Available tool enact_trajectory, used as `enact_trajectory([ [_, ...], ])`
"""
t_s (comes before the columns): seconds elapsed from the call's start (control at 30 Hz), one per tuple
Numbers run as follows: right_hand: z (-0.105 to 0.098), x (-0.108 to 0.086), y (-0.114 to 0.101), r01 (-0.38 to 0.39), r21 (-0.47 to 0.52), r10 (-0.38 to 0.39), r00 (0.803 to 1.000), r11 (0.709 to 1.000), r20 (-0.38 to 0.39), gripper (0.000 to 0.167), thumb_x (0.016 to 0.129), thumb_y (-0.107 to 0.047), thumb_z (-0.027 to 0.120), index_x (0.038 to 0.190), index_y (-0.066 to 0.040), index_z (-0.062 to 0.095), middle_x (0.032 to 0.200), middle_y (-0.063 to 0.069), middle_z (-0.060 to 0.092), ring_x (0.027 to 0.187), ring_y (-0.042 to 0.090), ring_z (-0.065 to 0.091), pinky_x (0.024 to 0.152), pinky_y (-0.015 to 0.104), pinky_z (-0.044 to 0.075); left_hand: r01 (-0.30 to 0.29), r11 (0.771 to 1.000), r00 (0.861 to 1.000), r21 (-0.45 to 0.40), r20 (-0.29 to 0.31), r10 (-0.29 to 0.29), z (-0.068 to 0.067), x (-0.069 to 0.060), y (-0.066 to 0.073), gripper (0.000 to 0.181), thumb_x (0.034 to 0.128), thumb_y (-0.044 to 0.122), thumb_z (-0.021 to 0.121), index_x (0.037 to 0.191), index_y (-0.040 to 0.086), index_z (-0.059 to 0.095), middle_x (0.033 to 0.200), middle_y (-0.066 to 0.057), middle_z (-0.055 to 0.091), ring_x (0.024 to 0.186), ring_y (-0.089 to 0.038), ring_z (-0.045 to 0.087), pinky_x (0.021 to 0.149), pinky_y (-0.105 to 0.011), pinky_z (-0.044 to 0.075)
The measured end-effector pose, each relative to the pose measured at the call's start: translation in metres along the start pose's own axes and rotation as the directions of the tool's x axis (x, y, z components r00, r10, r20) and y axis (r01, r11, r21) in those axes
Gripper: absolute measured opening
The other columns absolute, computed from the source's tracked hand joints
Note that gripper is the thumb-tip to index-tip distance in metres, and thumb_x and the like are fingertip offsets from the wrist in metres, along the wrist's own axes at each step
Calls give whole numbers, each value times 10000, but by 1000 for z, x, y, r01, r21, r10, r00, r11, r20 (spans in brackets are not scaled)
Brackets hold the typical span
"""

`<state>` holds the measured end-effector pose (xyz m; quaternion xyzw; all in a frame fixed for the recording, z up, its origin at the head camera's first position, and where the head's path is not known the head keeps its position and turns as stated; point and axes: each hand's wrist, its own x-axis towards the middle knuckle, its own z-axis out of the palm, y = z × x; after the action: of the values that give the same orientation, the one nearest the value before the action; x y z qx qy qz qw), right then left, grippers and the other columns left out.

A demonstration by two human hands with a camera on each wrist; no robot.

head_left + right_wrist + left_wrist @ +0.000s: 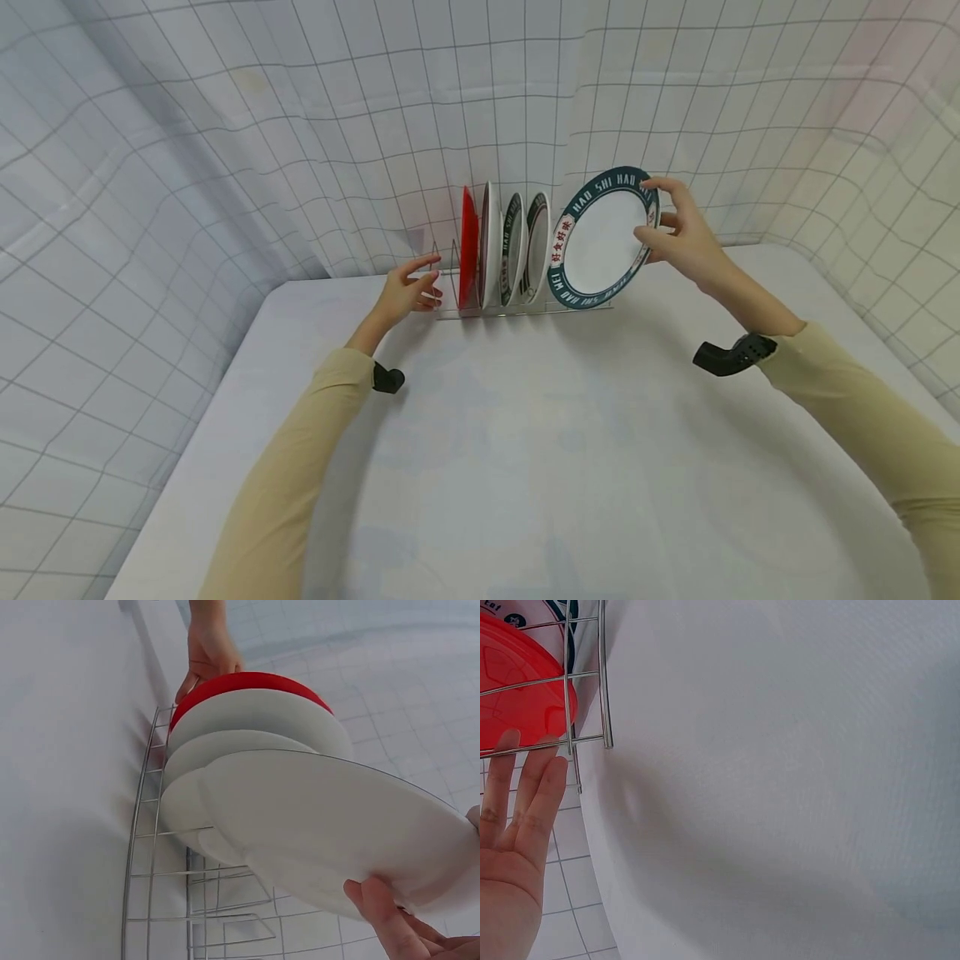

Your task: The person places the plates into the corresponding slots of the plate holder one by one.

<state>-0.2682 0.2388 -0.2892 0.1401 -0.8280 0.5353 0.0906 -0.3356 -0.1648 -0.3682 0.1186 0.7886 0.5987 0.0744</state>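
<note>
My right hand (686,237) pinches the right edge of a white plate (603,242) with a dark green lettered rim, its face turned toward me. In the right wrist view this plate (322,817) shows its white back, tilted over the right part of the wire rack (150,817). Left of it, a red plate (468,246) and several white plates (491,246) stand on edge in the rack. My left hand (405,292) is at the rack's left end. In the left wrist view, its fingers (544,795) extend to the wires beside the red plate (525,690).
The rack stands near the back edge of a white-covered table (525,458). A white cloth with a grid pattern (360,150) hangs behind and at both sides. Black straps (735,354) sit on both wrists.
</note>
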Motion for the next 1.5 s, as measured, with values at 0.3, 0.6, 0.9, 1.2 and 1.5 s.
enact_trajectory([
  [0.3,16,12,-18,-19,-147,27,999,989,46,586,907,-135,542,1434,-240,307,1413,122,349,866,299,611,639,196,574,-16,1000,1000,-8,-3,16,-2,7,-11,455,980,145,546,1411,31,456,910,-307,670,707,-266,705,755,-480,595],
  [0.6,23,24,-27,-30,-184,42,997,982,61,590,912,-191,540,1447,-309,322,1542,23,238,806,237,606,633,224,582,-32,999,999,-4,-12,32,-7,10,-19,475,980,185,552,1419,40,445,783,-94,702,662,-170,697,695,-387,618],
  [0.9,32,35,-30,-27,-226,51,994,974,101,599,916,-241,529,1464,-315,297,1455,156,372,745,242,644,682,303,566,-3,1000,1000,0,0,3,-3,0,-2,444,983,131,534,1408,27,458,869,-258,685,773,-364,698,823,-557,544],
  [1.2,49,42,-23,-55,-235,83,991,970,109,577,902,-194,560,1434,-272,352,1332,226,479,631,213,641,638,287,589,-21,1000,1000,-15,-8,21,-6,4,-14,463,980,149,546,1415,24,448,794,-163,703,731,-317,705,766,-513,579],
  [1.5,56,47,-18,-64,-254,88,993,965,84,571,906,-197,560,1432,-298,360,1252,207,545,604,193,643,599,269,589,-48,999,999,22,-20,49,-9,10,-26,468,987,213,542,1421,62,451,760,-49,688,673,-177,696,690,-372,618],
])
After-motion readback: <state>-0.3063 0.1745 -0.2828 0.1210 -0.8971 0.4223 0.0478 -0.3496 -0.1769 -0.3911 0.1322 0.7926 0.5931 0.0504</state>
